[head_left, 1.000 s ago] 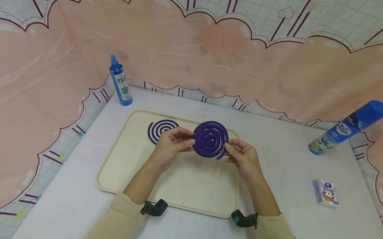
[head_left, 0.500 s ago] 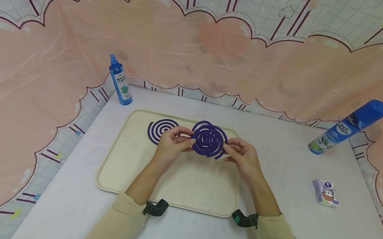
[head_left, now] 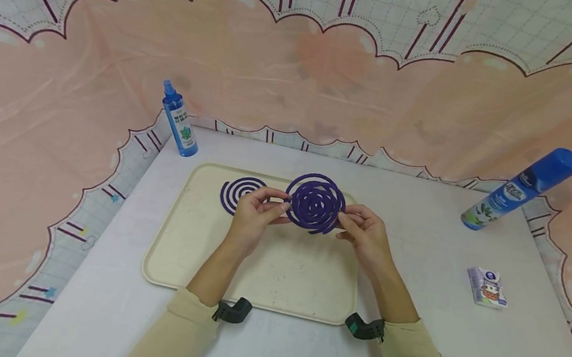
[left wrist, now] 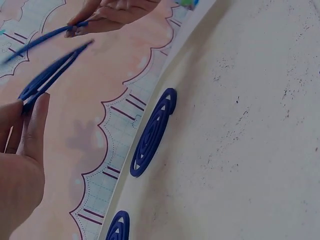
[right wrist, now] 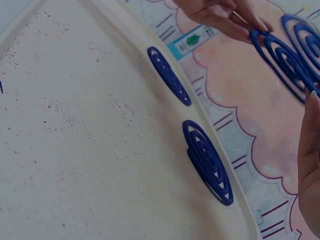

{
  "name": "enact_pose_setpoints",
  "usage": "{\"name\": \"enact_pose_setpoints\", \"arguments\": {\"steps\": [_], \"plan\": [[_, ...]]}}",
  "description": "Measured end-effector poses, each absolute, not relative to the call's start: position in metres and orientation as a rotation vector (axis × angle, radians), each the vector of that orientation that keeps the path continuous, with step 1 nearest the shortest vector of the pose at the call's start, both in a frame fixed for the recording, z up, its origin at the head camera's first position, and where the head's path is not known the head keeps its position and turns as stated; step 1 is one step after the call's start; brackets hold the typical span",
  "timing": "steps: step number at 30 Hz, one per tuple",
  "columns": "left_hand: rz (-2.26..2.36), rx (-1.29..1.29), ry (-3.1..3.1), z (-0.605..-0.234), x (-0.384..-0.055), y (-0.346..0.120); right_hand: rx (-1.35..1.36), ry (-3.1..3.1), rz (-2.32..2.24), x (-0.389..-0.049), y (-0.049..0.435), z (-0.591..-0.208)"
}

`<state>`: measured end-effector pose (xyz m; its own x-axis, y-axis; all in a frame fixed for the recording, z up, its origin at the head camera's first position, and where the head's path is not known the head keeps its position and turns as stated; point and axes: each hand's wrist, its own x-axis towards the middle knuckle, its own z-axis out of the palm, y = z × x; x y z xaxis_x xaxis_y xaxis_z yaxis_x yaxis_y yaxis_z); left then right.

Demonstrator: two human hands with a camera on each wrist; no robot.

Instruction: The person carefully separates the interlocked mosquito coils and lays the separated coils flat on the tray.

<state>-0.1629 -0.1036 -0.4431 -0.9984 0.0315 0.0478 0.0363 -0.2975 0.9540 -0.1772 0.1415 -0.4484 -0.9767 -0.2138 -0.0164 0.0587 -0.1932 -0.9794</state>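
Note:
My left hand [head_left: 250,215] pinches the left edge of one dark blue mosquito coil [left wrist: 47,77] between thumb and fingers. A second mosquito coil [left wrist: 37,42] is pinched at its edge by my right hand [head_left: 363,236]. Raised over the far side of the cream tray [head_left: 276,270], the two coils overlap in the head view, while the left wrist view shows a gap between them. Two more coils lie flat along the tray's far edge in the right wrist view, one nearer coil [right wrist: 207,162] and one farther coil [right wrist: 169,76]. My left fingers partly cover one in the head view.
A blue spray bottle [head_left: 182,124] stands at the back left of the white table [head_left: 418,215]. To the right is a tall blue aerosol can [head_left: 520,188], with a small tissue pack [head_left: 487,288] in front of it. Dark crumbs dot the tray. A patterned curtain [head_left: 255,70] hangs behind.
The held coils shift against each other, with one outer ring now showing above and around the other. My right hand has moved slightly right and up. Both hands keep their hold.

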Motion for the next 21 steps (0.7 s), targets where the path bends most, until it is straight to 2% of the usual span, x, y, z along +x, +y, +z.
{"name": "enact_pose_setpoints", "arguments": {"steps": [15, 21], "plan": [[-2.396, 0.021, -1.961, -0.429, -0.152, -0.132, -0.020, 1.951, -2.270, -0.172, 0.162, -0.457], [-2.336, 0.052, -2.013, -0.425, -0.141, -0.148, 0.012, 2.103, -2.108, -0.164, 0.177, -0.460]]}}
